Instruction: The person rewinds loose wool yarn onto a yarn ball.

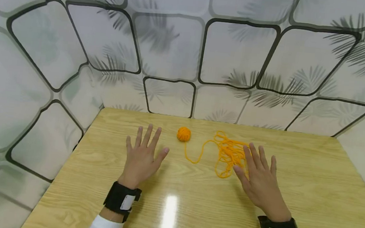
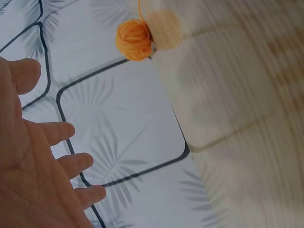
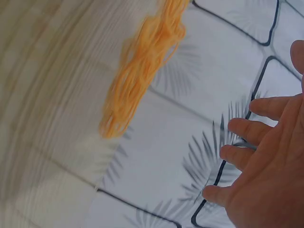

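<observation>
A small ball of orange yarn point(image 1: 184, 134) sits toward the back of the table, and it also shows at the top of the left wrist view. From it a single strand runs right to a loose, tangled heap of the same yarn point(image 1: 230, 151). To the left of the ball is my left hand point(image 1: 141, 161), palm down with fingers spread and nothing held. My right hand point(image 1: 263, 182) is spread the same way at the heap's right side, overlapping its edge in the head view. In the right wrist view the heap point(image 3: 142, 71) lies apart from the fingers.
The wooden table point(image 1: 97, 179) reaches back to a wall covering point(image 1: 172, 47) with black outlines and leaf prints. Black bands point(image 1: 122, 199) circle both wrists below white sleeves. A bright light reflection lies on the tabletop between the arms.
</observation>
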### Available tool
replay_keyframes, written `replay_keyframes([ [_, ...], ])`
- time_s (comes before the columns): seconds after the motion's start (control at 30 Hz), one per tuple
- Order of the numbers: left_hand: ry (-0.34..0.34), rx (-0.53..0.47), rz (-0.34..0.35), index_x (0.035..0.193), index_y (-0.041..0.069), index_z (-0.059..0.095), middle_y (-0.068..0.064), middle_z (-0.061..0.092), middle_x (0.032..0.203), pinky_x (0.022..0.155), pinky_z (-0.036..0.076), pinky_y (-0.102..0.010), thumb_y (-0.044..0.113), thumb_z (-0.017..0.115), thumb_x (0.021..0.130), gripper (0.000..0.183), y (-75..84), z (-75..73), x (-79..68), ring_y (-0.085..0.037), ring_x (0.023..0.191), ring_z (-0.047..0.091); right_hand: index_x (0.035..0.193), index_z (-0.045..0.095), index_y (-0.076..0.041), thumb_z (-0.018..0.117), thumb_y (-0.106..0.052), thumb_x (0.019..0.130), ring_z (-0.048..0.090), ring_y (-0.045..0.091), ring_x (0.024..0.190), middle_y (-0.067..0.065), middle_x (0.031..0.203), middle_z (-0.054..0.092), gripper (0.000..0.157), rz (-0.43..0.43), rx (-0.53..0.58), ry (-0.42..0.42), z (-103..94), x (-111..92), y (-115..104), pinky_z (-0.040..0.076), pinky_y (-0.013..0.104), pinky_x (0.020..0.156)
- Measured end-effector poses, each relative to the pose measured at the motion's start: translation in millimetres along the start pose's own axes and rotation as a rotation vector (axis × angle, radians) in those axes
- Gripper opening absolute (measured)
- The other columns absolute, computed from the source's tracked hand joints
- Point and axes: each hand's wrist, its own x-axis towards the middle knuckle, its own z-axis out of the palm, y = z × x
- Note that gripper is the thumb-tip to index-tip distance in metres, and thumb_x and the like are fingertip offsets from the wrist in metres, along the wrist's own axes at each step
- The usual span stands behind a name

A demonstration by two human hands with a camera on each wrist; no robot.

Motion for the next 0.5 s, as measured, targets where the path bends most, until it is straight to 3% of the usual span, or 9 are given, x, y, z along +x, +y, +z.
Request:
replay_keyframes([
  [0.3, -0.066, -0.057, 0.027, 0.149, 0.023, 0.017, -0.008, 0.012, 0.154, 0.103, 0.003, -0.064, 0.059, 0.03, 0.093, 0.067, 20.5, 20.7, 21.4, -0.031, 0.14, 0.001, 0.149, 0.016, -0.015, 0.034, -0.054, 0.095, 0.0, 0.026, 0.141, 0.007, 0.154, 0.01, 0.068, -0.081, 0.02, -0.021, 26.4, 29, -38, 0.0, 0.059, 0.106],
  [0.5, -0.122, -0.08, 0.021, 0.148, 0.019, 0.023, -0.014, 0.022, 0.15, 0.099, 0.025, -0.062, 0.054, 0.036, 0.094, 0.065, 28.7, 36.9, 43.7, -0.039, 0.135, 0.022, 0.145, 0.028, -0.01, 0.035, -0.055, 0.094, 0.018, 0.034, 0.138, 0.014, 0.147, 0.029, 0.068, -0.096, 0.05, -0.069, 41.0, 50, -62, 0.008, 0.06, 0.106],
])
